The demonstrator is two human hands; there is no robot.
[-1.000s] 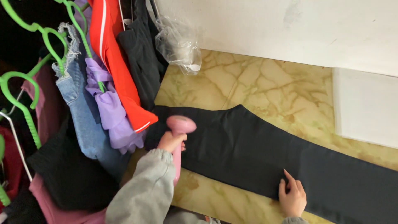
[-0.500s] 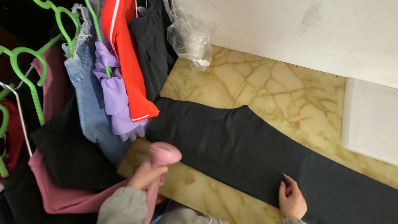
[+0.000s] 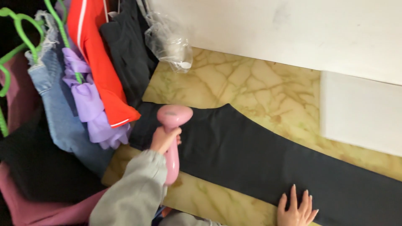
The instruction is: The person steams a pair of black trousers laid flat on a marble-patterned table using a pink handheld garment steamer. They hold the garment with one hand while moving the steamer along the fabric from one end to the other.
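Marbled yellow-beige stone flooring (image 3: pixel 259 83) forms your work surface, bounded at the top by a white wall panel (image 3: pixel 293 29) and at the right by a flat white board (image 3: pixel 362 111).

Your pair of dark charcoal fabric trousers (image 3: pixel 251 155) lies flat on this flooring, running from the hanging clothes at the left to the lower right corner.

Your left hand (image 3: pixel 164 140), emerging from a grey sleeve (image 3: pixel 130 192), is wrapped fully closed around the handle of a pink plastic handheld garment steamer (image 3: pixel 172 134). The steamer's rounded head sits over the left end of the trousers; whether it touches the fabric cannot be determined.

Your right hand (image 3: pixel 296 209) is spread open, fingers extended, palm down and pressed flat on the trousers near the lower edge. It grips nothing.

At the left, garments hang on bright green plastic hangers (image 3: pixel 16 29): a faded blue denim piece (image 3: pixel 58 109), a lilac ruffled garment (image 3: pixel 90 109), a red top with white trim (image 3: pixel 98 58) and a black garment (image 3: pixel 127 50). A crumpled clear plastic bag (image 3: pixel 169 42) hangs beside the black garment.
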